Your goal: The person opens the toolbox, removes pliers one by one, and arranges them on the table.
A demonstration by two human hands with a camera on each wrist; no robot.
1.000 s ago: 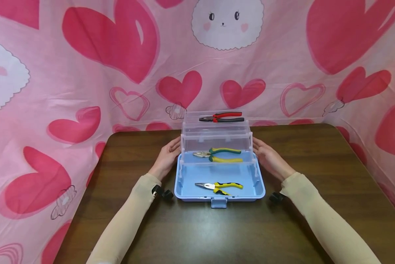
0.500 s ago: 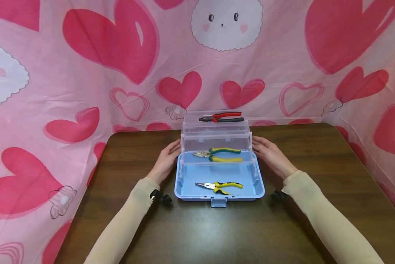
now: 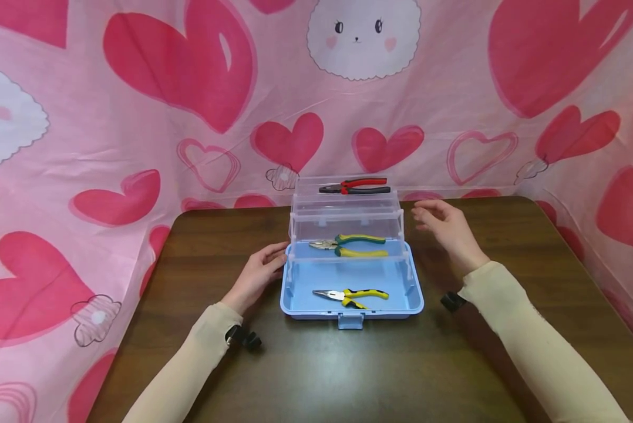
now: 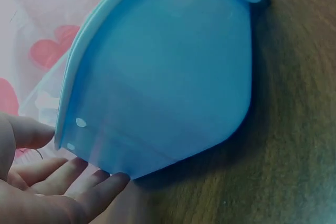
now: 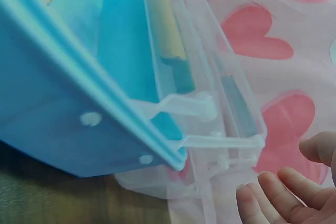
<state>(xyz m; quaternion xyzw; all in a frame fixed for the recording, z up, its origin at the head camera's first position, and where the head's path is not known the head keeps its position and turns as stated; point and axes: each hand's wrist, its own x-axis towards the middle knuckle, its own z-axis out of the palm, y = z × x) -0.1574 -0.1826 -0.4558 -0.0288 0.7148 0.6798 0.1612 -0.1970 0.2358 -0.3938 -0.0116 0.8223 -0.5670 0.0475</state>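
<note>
A light blue toolbox (image 3: 290, 302) stands unfolded on the table with clear tiered trays raised at its back. In its base lie long-nose pliers (image 3: 337, 295) with yellow-and-black handles. The lower clear tray (image 3: 348, 220) bears green-and-yellow pliers (image 3: 361, 239), and red-and-black pliers (image 3: 366, 183) lie in the upper one. My left hand (image 3: 258, 273) is at the box's left rear corner; in the left wrist view its thumb and fingertips lie at the edge with fingers loosely bent. My right hand (image 3: 448, 229) hovers right of the trays, apart from them, fingers loosely bent and holding nothing.
The brown wooden table (image 3: 337, 376) reaches around the box on all sides. A pink heart-patterned cloth (image 3: 216, 88) hangs behind and beside it, close to the raised trays. The box's front latch (image 3: 350, 321) hangs down at the front edge.
My right hand has come off the box's right side and moved up and to the right. My left hand has slid slightly toward me and left. The box and pliers stay put.
</note>
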